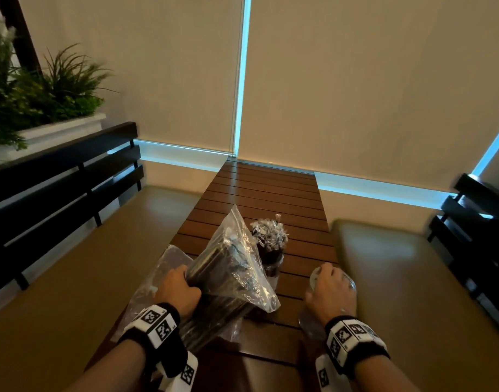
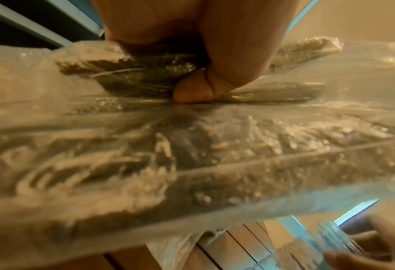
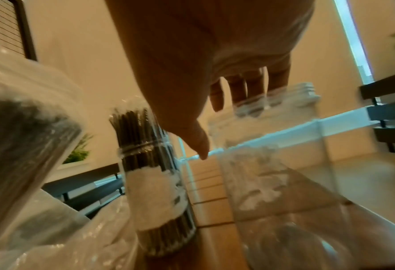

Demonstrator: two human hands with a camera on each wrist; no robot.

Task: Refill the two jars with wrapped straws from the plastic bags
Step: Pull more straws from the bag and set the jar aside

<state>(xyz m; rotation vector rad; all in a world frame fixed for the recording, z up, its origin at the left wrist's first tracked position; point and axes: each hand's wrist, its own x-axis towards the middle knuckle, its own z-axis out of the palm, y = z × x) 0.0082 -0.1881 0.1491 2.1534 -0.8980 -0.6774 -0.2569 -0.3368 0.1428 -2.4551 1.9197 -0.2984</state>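
My left hand (image 1: pixel 183 287) grips a clear plastic bag (image 1: pixel 231 267) packed with dark wrapped straws and holds it tilted above the near end of the wooden table (image 1: pixel 271 188). Up close, the thumb (image 2: pixel 192 91) presses into the bag (image 2: pixel 191 155). A jar (image 1: pixel 271 250) full of wrapped straws stands just behind the bag, also seen as the full jar (image 3: pixel 154 182). My right hand (image 1: pixel 327 284) grips an empty clear jar (image 1: pixel 313 281) at the table's right side, fingers (image 3: pixel 240 87) curled round the neck of the empty jar (image 3: pixel 272 155).
A second, flatter plastic bag (image 1: pixel 158 267) lies on the table under my left hand. Padded benches (image 1: pixel 87 264) with dark slatted backs flank the table on both sides. A planter with green plants (image 1: pixel 30 89) sits at the far left. Bare slats stretch toward the blinds.
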